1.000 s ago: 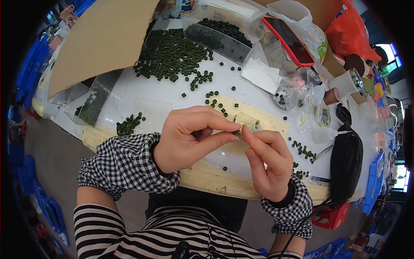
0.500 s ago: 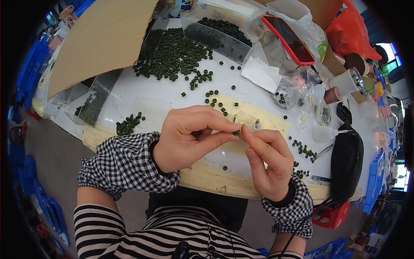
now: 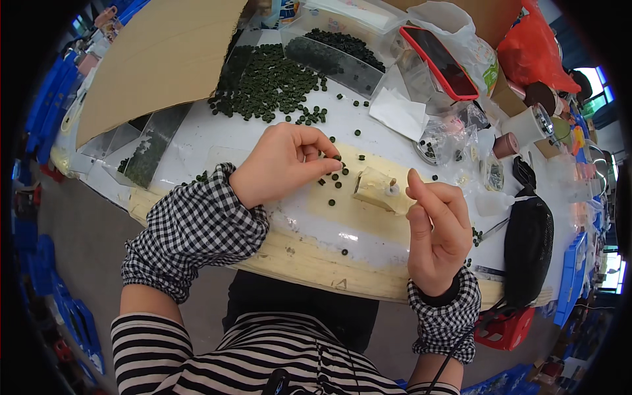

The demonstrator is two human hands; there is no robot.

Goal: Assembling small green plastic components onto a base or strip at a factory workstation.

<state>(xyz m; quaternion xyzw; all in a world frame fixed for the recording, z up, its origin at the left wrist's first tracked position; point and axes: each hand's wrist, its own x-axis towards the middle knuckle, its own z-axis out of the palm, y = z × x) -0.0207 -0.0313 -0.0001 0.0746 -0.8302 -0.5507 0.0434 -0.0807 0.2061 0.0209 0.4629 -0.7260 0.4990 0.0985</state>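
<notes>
My left hand (image 3: 283, 164) reaches over the white work board (image 3: 217, 141), its fingertips pinched on a small dark green disc (image 3: 336, 158) among a few loose ones (image 3: 336, 179). A small pale block with a white peg (image 3: 376, 187) sits on the board between my hands. My right hand (image 3: 436, 230) is lifted just right of the block, thumb pressed to forefinger, with nothing visible between them. A large heap of the same green discs (image 3: 273, 82) lies further back.
A cardboard sheet (image 3: 158, 59) lies at the back left, clear bags of discs (image 3: 141, 155) at the left. A red phone (image 3: 440, 62), tape rolls (image 3: 530, 122), plastic bags and a black pouch (image 3: 528, 240) crowd the right side. Blue crates (image 3: 46, 108) line the left.
My hands were together at the small block; now they have parted. The left hand has moved back to the loose discs, the right has drawn away to the right.
</notes>
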